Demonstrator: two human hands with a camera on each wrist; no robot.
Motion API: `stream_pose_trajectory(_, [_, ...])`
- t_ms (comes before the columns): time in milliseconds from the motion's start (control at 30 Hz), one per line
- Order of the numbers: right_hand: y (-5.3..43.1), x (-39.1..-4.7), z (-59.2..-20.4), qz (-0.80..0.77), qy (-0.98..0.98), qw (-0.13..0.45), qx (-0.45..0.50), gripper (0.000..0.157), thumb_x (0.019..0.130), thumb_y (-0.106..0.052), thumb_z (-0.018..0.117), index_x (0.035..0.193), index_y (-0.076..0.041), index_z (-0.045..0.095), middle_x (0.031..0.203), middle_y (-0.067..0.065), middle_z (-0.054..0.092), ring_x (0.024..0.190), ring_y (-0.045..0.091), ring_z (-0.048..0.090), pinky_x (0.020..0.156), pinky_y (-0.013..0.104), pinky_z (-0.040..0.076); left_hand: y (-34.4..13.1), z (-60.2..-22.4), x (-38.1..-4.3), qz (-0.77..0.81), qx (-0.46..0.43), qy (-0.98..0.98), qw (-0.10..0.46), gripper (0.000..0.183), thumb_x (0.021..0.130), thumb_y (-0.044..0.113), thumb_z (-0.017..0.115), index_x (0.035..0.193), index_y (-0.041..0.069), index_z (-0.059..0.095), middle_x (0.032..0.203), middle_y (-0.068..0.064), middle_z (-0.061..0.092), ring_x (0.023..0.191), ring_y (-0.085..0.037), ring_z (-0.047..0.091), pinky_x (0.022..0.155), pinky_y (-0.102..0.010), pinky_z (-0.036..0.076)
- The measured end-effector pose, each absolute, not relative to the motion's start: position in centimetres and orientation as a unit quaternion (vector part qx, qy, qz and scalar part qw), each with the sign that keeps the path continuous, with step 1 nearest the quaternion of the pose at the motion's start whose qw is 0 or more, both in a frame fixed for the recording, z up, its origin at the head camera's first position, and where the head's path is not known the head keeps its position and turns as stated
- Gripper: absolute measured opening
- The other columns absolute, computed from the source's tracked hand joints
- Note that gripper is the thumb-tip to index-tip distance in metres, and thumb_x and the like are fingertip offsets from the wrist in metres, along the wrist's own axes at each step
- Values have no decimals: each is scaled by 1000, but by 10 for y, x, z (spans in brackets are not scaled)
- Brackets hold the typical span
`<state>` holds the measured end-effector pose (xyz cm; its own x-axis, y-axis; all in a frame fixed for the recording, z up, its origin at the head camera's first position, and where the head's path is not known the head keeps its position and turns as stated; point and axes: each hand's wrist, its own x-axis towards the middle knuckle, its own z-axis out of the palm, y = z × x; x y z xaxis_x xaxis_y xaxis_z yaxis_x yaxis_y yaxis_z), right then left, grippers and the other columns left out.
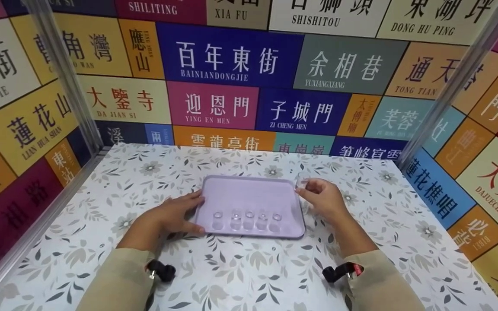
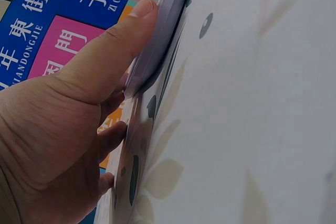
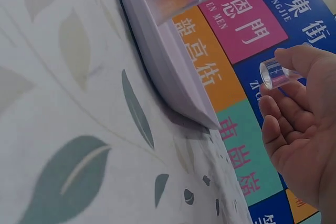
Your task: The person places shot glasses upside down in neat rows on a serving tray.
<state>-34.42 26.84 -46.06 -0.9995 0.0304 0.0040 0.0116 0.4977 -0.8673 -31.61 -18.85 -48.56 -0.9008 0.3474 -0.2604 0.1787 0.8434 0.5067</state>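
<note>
A lilac rectangular tray (image 1: 249, 194) lies on the table, with several small clear cups (image 1: 249, 220) standing in a row along its near side. My left hand (image 1: 171, 214) rests against the tray's left edge, its fingers spread and fairly straight; in the left wrist view the thumb (image 2: 121, 40) touches the rim. Beside the tray's far right corner, my right hand (image 1: 326, 199) pinches another small clear cup (image 3: 274, 73) between thumb and fingers. The right wrist view shows that cup tilted and held off the table surface.
The table (image 1: 361, 276) has a white cover with a grey leaf and flower print. Panels with coloured place-name signs (image 1: 231, 56) stand behind and on both sides, with clear corner posts (image 1: 439, 82) between them.
</note>
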Motion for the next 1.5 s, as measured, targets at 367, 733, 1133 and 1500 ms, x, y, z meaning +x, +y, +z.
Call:
stream_pose_trajectory(367, [265,-319,-447,507,-859,34,66,44,90,-46,86,118,-14,77,98,1,72,91,18,64,77,24,56,-188,-487,-317,238,154,944,169,114,76,72,85,169,37,30,181,18,10,169,-40,9,134,-71,3])
stream_pose_trajectory(733, [259,-311,-440,566,-815,18,122,35,94,-25,85,123,-9,74,98,1,76,92,16,71,81,24,62,-190,-488,-317,243,157,943,166,116,74,72,86,169,37,31,181,19,11,169,-40,10,134,-71,1])
stream_pose_trajectory(1133, [260,-307,-439,631,-752,15,191,28,99,1,71,126,9,67,98,-7,72,91,8,65,82,20,61,-189,-488,-318,247,151,943,167,115,73,71,87,168,38,32,181,20,11,170,-37,11,135,-70,1])
stream_pose_trajectory(1500, [260,-309,-438,602,-776,53,180,25,104,-12,70,122,4,74,92,-5,72,84,9,65,73,22,58,-190,-488,-317,240,171,942,158,114,76,71,86,170,34,30,182,15,12,169,-37,13,135,-69,2])
